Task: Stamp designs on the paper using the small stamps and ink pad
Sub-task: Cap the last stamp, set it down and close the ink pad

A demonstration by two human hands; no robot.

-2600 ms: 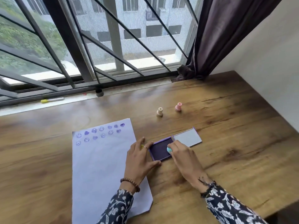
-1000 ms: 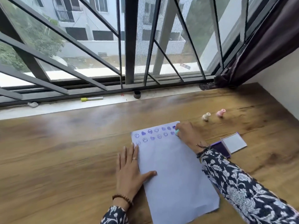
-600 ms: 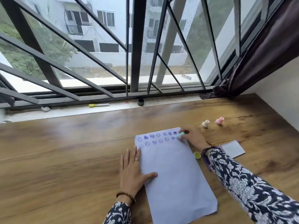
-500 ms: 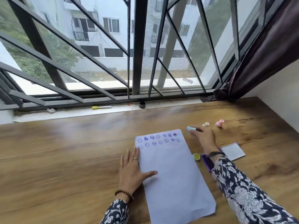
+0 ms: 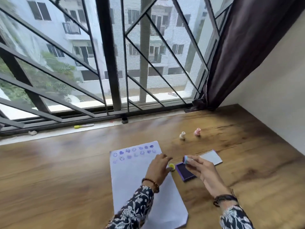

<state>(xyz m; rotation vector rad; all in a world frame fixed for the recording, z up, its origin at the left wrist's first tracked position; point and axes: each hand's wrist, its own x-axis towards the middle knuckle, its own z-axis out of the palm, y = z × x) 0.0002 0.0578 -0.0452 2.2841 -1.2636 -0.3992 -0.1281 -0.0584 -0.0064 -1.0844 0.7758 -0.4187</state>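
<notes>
Right hand [image 5: 200,169] pinches the blue stamp [image 5: 186,159] above the ink pad [image 5: 184,172]; left hand [image 5: 159,167], fingers loosely curled, reaches the yellow stamp [image 5: 171,166], grip unclear. Press yours squarely, lightly onto the pad, then lift straight.

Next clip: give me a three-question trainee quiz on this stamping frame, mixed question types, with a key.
1. True or false: the right hand holds the blue stamp above the ink pad.
2. Which stamp is the left hand reaching for? A) pink stamp B) yellow stamp C) cream stamp
3. Fill in: the stamped designs sit along the ___ edge of the paper.

Key: 1 true; 2 B; 3 far (window-side).
</notes>
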